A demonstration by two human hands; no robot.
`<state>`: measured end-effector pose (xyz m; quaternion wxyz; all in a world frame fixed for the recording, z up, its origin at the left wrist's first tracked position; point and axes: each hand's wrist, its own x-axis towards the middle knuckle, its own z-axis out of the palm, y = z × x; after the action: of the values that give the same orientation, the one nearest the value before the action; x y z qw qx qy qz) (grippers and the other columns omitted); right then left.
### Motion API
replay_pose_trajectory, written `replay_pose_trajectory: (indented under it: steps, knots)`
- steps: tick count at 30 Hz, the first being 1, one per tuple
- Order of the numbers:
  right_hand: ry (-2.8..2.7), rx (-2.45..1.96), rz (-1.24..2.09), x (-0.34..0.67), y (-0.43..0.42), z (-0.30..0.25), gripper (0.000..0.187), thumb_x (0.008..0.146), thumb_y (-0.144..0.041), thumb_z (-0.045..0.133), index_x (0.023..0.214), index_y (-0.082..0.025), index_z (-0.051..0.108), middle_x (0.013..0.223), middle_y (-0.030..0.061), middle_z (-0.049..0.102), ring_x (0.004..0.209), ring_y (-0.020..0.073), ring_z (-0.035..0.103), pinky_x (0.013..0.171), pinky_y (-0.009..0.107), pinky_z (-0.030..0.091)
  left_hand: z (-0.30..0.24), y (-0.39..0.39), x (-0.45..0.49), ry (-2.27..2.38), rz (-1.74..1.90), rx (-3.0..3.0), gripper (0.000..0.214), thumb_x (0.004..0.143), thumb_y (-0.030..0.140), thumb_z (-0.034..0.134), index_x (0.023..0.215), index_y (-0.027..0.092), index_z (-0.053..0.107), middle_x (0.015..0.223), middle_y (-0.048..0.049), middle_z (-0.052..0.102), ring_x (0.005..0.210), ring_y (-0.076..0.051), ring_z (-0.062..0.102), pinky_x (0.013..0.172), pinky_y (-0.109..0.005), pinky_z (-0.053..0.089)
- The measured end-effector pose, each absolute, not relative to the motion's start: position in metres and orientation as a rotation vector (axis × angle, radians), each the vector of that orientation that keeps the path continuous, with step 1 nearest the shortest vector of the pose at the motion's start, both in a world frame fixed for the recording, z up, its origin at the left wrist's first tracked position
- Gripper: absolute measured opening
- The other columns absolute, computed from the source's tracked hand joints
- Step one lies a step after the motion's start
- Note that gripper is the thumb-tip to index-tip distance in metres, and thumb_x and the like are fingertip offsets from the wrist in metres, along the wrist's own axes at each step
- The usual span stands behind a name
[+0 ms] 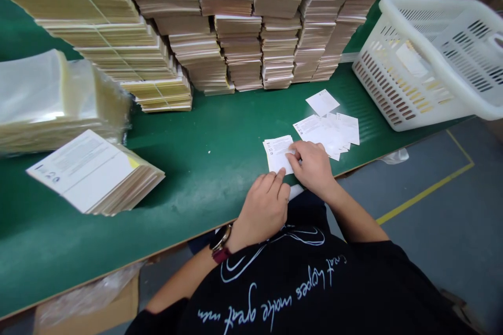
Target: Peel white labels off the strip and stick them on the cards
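Note:
A small pile of white printed cards (279, 151) lies near the front edge of the green table. My right hand (313, 166) is at the pile's right side, with thumb and index finger pinching the edge of a card there. My left hand (266, 204), with a watch on its wrist, rests its fingertips on the near edge of the same pile, the fingers partly stretched out. Just beyond my right hand, several loose white cards (326, 131) lie spread and overlapping. The undersides of both hands are hidden.
Tall stacks of brown-edged cards (236, 36) and a tied yellowish stack (153, 63) line the back. At left are clear plastic sleeves (35, 94) and a leaning stack of larger printed cards (84, 167). A white slotted basket (416, 63) stands at right.

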<state>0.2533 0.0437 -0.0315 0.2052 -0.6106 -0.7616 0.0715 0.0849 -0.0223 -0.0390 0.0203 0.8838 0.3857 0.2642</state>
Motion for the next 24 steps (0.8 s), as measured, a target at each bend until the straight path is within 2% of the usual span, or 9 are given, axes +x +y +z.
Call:
replay_pose_trajectory:
  steps: [3, 5, 7, 9, 11, 13, 16, 20, 24]
  knots:
    - [-2.022, -1.799, 0.034, 0.262, 0.048, -0.035, 0.054, 0.091, -0.039, 0.052, 0.138, -0.013, 0.044, 0.059, 0.0024, 0.06, 0.06, 0.0228, 0.056, 0.066, 0.037, 0.041, -0.038, -0.023, 0.084, 1.192, 0.826, 2.71, 0.013, 0.084, 0.009, 0.047, 0.087, 0.012, 0.059, 0.12, -0.0207, 0.064, 0.103, -0.03, 0.059, 0.084, -0.046, 0.052]
    - [-2.033, -1.727, -0.077, 0.267, 0.044, -0.034, 0.05, 0.094, -0.035, 0.047, 0.139, -0.014, 0.044, 0.068, 0.0064, 0.065, 0.067, 0.0234, 0.059, 0.066, 0.037, 0.043, -0.037, -0.024, 0.082, 1.175, 0.881, 2.69, 0.011, 0.083, 0.008, 0.049, 0.086, 0.012, 0.059, 0.117, -0.0201, 0.065, 0.104, -0.03, 0.059, 0.084, -0.045, 0.052]
    - [-2.171, -1.545, -0.116, 0.271, 0.032, -0.033, 0.041, 0.095, -0.032, 0.046, 0.133, -0.016, 0.052, 0.095, 0.0124, 0.071, 0.089, 0.0264, 0.063, 0.076, 0.04, 0.046, -0.037, -0.025, 0.079, 1.148, 1.011, 2.636, 0.01, 0.081, 0.007, 0.051, 0.086, 0.012, 0.058, 0.111, -0.0184, 0.067, 0.103, -0.03, 0.06, 0.084, -0.044, 0.053]
    - [-2.366, -1.319, -0.089, 0.275, 0.016, -0.034, 0.039, 0.094, -0.035, 0.049, 0.128, -0.018, 0.054, 0.122, 0.0141, 0.066, 0.115, 0.0306, 0.057, 0.091, 0.048, 0.045, -0.038, -0.027, 0.076, 1.121, 1.163, 2.522, 0.011, 0.08, 0.006, 0.051, 0.087, 0.013, 0.056, 0.105, -0.0164, 0.068, 0.101, -0.028, 0.06, 0.084, -0.043, 0.054]
    - [-2.48, -1.115, -0.074, 0.283, 0.0, -0.042, 0.039, 0.092, -0.036, 0.052, 0.127, -0.018, 0.055, 0.134, 0.0137, 0.06, 0.129, 0.0317, 0.05, 0.103, 0.054, 0.038, -0.039, -0.028, 0.074, 1.115, 1.255, 2.39, 0.012, 0.081, 0.005, 0.05, 0.087, 0.014, 0.055, 0.102, -0.0145, 0.069, 0.1, -0.026, 0.061, 0.085, -0.042, 0.054]
    - [-2.464, -0.971, -0.103, 0.292, -0.014, -0.054, 0.036, 0.091, -0.032, 0.054, 0.125, -0.019, 0.057, 0.129, 0.0137, 0.064, 0.128, 0.0295, 0.052, 0.106, 0.056, 0.037, -0.039, -0.028, 0.073, 1.123, 1.261, 2.305, 0.011, 0.083, 0.007, 0.049, 0.087, 0.015, 0.055, 0.103, -0.0127, 0.069, 0.1, -0.024, 0.062, 0.086, -0.042, 0.054]
    - [-2.344, -0.843, -0.113, 0.304, -0.024, -0.067, 0.032, 0.089, -0.018, 0.055, 0.121, -0.022, 0.06, 0.114, 0.0103, 0.072, 0.116, 0.0241, 0.062, 0.1, 0.051, 0.046, -0.037, -0.026, 0.073, 1.131, 1.273, 2.206, 0.011, 0.086, 0.01, 0.048, 0.087, 0.017, 0.057, 0.097, -0.0089, 0.07, 0.096, -0.021, 0.063, 0.083, -0.038, 0.053]
    - [-2.03, -0.98, 0.013, 0.315, -0.012, -0.059, 0.041, 0.09, -0.011, 0.046, 0.125, -0.029, 0.058, 0.103, 0.0047, 0.074, 0.099, 0.0204, 0.069, 0.093, 0.047, 0.052, -0.033, -0.026, 0.072, 1.196, 1.382, 1.957, 0.019, 0.092, 0.014, 0.044, 0.078, 0.018, 0.056, 0.079, -0.0033, 0.065, 0.079, -0.015, 0.062, 0.07, -0.03, 0.049]
    - [-1.809, -1.164, -0.189, 0.338, 0.023, -0.04, 0.034, 0.093, -0.018, 0.044, 0.121, -0.028, 0.06, 0.109, 0.0063, 0.072, 0.111, 0.0254, 0.064, 0.099, 0.052, 0.046, -0.03, -0.027, 0.07, 1.359, 1.315, 1.814, 0.029, 0.096, 0.023, 0.042, 0.07, 0.018, 0.053, 0.071, -0.0012, 0.06, 0.065, -0.011, 0.055, 0.059, -0.026, 0.042]
